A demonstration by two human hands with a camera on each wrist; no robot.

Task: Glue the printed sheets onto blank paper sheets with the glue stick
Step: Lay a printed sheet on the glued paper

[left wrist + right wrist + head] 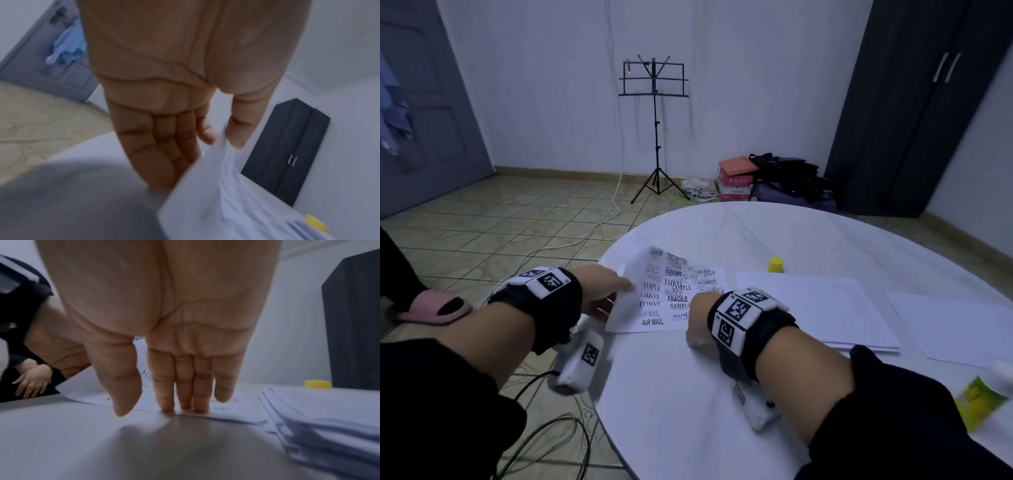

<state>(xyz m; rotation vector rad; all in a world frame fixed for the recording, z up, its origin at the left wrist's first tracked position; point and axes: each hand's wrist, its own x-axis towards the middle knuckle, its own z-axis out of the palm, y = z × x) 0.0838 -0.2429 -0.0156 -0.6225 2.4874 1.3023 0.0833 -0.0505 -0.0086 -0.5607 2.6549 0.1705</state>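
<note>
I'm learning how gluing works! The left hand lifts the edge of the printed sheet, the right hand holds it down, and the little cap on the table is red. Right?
Nearly. The cap is yellow, not red, as the head view shows. The rest holds: the left hand lifts the printed sheet's edge while the right hand presses it flat.

Glue stick [977, 401]: blurred in my head view, cut by the right edge, label unreadable; printed sheet [654, 298]: raised left part smeared, upper lines of print illegible to me; right hand [700, 320]: fingers hidden behind the wrist band in head view; left hand [164, 129]: fingertips lost behind the lifted paper in the left wrist view, so I cannot tell how far they reach beneath; blank paper stack [329, 418]: near edge blurred, sheet count untellable; yellow cap [315, 222]: smeared, partly covered by paper; table [72, 203]: an unfocused grey mass.
</note>
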